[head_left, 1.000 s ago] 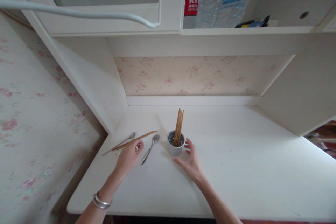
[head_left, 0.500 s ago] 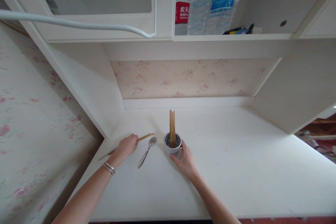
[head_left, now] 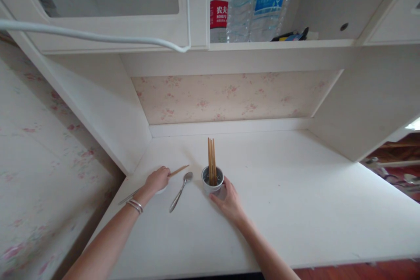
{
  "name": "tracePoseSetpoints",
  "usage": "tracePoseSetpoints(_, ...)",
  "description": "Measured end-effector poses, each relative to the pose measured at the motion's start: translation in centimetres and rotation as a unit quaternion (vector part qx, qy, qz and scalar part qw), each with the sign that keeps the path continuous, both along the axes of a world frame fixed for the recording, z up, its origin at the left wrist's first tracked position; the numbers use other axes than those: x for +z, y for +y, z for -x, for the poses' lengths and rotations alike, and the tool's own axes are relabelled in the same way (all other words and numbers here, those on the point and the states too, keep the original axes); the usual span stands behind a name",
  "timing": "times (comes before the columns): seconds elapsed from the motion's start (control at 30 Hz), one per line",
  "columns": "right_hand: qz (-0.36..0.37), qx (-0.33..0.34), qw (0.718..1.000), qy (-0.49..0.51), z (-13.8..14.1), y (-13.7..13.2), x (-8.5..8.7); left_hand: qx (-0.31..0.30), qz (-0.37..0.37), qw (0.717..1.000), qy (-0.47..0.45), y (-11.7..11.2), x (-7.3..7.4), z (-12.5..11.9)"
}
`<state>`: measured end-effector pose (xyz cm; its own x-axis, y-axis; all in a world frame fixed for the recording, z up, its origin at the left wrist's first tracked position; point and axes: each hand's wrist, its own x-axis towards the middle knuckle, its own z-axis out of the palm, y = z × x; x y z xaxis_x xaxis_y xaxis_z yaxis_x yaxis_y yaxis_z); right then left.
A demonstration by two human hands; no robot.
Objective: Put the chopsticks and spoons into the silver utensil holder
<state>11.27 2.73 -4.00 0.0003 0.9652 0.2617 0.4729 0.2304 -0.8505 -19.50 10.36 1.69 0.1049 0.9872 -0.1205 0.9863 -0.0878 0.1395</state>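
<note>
My left hand (head_left: 158, 179) is closed around a pair of wooden chopsticks (head_left: 179, 170), whose tips point right. Their other ends run out behind the wrist, where a thin metallic length (head_left: 128, 197) shows; I cannot tell whether it belongs to them. Something white peeks out below the palm, mostly hidden. A metal spoon (head_left: 181, 191) lies on the white desk between my hands, bowl end away from me. Several chopsticks (head_left: 211, 162) stand upright in a small metal cup (head_left: 212, 187). My right hand (head_left: 229, 203) grips this cup from its right and near side.
The white desk top (head_left: 295, 218) stretches to the right. Above it, a shelf (head_left: 282, 44) holds several plastic bottles (head_left: 243, 8). A white cable (head_left: 98, 37) hangs across the cabinet at upper left. Floral wallpaper (head_left: 65, 148) covers the left wall.
The view has shifted slightly, so everything sits a little further left. My left hand still holds the chopsticks, their angle slightly changed, and a white thing now shows under it. My right hand stays on the cup.
</note>
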Motion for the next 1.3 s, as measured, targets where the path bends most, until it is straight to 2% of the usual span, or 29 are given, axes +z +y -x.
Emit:
tracePoseSetpoints(0.13, 0.003, 0.000, 1.000, -0.004, 0.0, 0.1, 0.0, -0.006, -0.016, 1.000, -0.012, 0.3, 0.7, -0.2)
tracePoseSetpoints(0.23, 0.008, -0.001, 1.000, -0.006, 0.1, 0.2, -0.1, -0.007, -0.044, 0.999, -0.026, 0.5, 1.9, -0.6)
tracePoseSetpoints(0.33, 0.012, -0.006, 1.000, -0.007, 0.0, 0.2, -0.1, -0.002, -0.083, 0.996, -0.040, 0.6, 4.0, -1.0)
tracePoseSetpoints(0.43, 0.009, -0.010, 1.000, -0.003, 0.0, 0.1, -0.1, 0.005, -0.147, 0.986, -0.076, 0.7, 6.9, -1.7)
tracePoseSetpoints(0.57, -0.002, -0.012, 1.000, 0.003, 0.0, 0.1, -0.1, 0.019, -0.246, 0.941, -0.232, -0.1, 11.4, -3.6)
tracePoseSetpoints(0.63, -0.004, -0.010, 1.000, 0.002, 0.0, 0.1, -0.2, 0.030, -0.259, 0.909, -0.325, -0.9, 13.2, -5.0)
tracePoseSetpoints(0.7, -0.001, -0.008, 1.000, -0.001, 0.0, 0.1, -0.2, 0.033, -0.252, 0.872, -0.419, -1.5, 14.3, -6.6)
tracePoseSetpoints(0.8, -0.004, -0.012, 1.000, 0.003, 0.1, 0.1, -0.2, 0.029, -0.217, 0.825, -0.521, -2.0, 14.3, -8.8)
tracePoseSetpoints(0.97, -0.005, -0.008, 1.000, 0.011, 0.1, 0.1, 0.1, 0.041, -0.163, 0.804, -0.570, -1.4, 12.1, -11.7)
tracePoseSetpoints(1.03, -0.007, -0.003, 1.000, 0.012, 0.1, 0.1, 0.3, 0.044, -0.152, 0.803, -0.574, -1.1, 11.2, -12.6)
tracePoseSetpoints(1.3, -0.015, -0.009, 1.000, 0.010, 0.1, 0.1, 0.0, 0.015, -0.127, 0.832, -0.540, -0.4, 8.4, -14.6)
